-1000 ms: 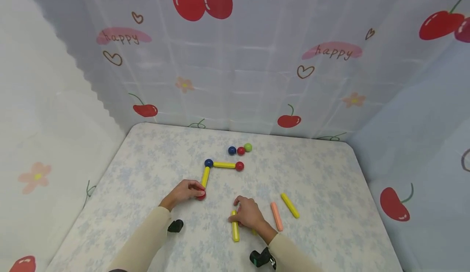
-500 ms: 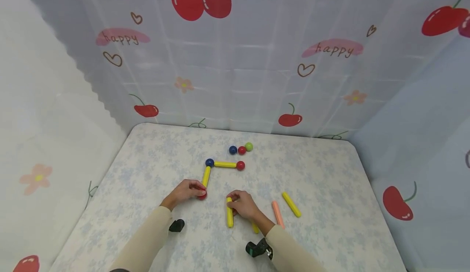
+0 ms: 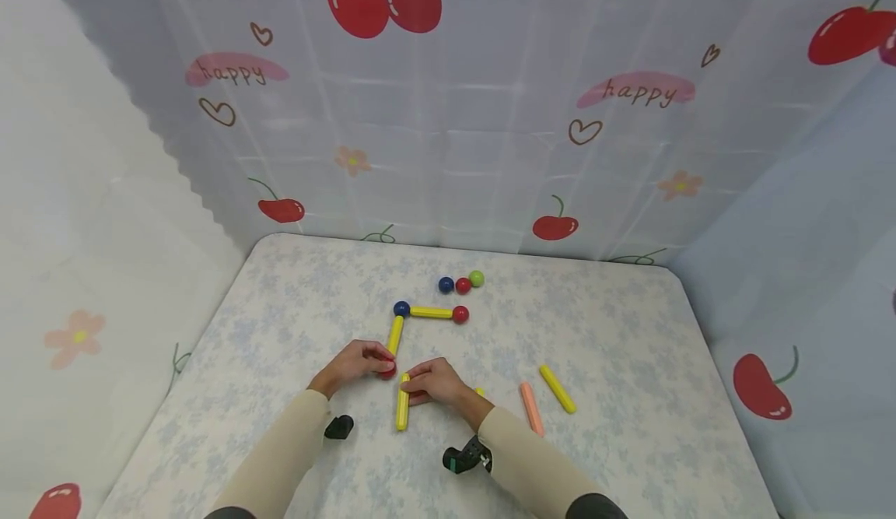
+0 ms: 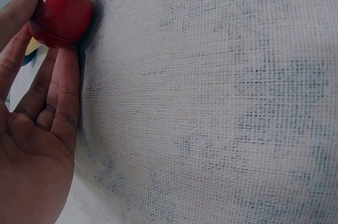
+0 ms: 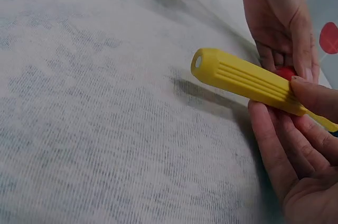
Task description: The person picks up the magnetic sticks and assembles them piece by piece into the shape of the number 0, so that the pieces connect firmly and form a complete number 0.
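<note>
Between thumb and fingers, my left hand (image 3: 355, 361) pinches a red ball (image 4: 64, 14) at the near end of a yellow rod (image 3: 395, 335). That rod runs up to a blue ball (image 3: 401, 309), from which a second yellow rod (image 3: 430, 313) leads right to another red ball (image 3: 460, 314). Close to the right of the held ball, my right hand (image 3: 437, 383) pinches a loose yellow rod (image 5: 248, 80) near its far end. Its near end points toward me, and the right wrist view shows a small metal disc in that tip.
Beyond the joined pieces lie a loose blue ball (image 3: 446, 285), a red one (image 3: 463, 285) and a green one (image 3: 477, 278). To the right are an orange rod (image 3: 531, 408) and a yellow rod (image 3: 558, 389). Another yellow rod (image 3: 479, 391) is mostly hidden under my right forearm.
My right hand has picked up the yellow rod and carried it left, close to the held red ball. The left hand stays on that ball.
</note>
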Demonstrator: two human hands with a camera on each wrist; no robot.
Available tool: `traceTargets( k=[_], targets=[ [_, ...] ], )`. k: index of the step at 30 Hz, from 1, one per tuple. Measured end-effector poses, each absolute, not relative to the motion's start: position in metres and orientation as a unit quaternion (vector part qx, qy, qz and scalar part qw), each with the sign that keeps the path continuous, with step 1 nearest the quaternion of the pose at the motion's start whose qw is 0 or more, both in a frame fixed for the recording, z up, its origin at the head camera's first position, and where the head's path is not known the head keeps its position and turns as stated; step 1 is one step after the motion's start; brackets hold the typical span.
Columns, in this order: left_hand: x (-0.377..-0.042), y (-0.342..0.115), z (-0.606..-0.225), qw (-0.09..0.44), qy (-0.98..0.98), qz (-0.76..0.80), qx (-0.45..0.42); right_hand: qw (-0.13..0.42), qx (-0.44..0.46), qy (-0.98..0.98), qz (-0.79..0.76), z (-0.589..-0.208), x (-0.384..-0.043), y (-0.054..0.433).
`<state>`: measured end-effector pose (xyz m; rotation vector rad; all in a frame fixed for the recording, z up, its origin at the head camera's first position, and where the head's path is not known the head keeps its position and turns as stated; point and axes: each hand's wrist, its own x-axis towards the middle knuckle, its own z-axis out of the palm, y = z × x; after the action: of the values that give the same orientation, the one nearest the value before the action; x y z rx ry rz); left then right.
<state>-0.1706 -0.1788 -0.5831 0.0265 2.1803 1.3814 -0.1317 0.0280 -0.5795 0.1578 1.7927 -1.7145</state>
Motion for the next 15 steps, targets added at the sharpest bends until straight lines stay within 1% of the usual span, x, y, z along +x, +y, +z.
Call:
traceTargets(
  k=[8,15],
  targets=[
    [-0.170,-0.178,-0.583,0.282,0.805,0.522,0.012,0.336,0.088,0.658,-0.668,-0.584,-0.128,0.008],
    [-0.169,-0.178,-0.579,0.278,0.808,0.519,0.002,0.314,0.099,0.663,-0.673,-0.585,-0.126,-0.003]
  ],
)
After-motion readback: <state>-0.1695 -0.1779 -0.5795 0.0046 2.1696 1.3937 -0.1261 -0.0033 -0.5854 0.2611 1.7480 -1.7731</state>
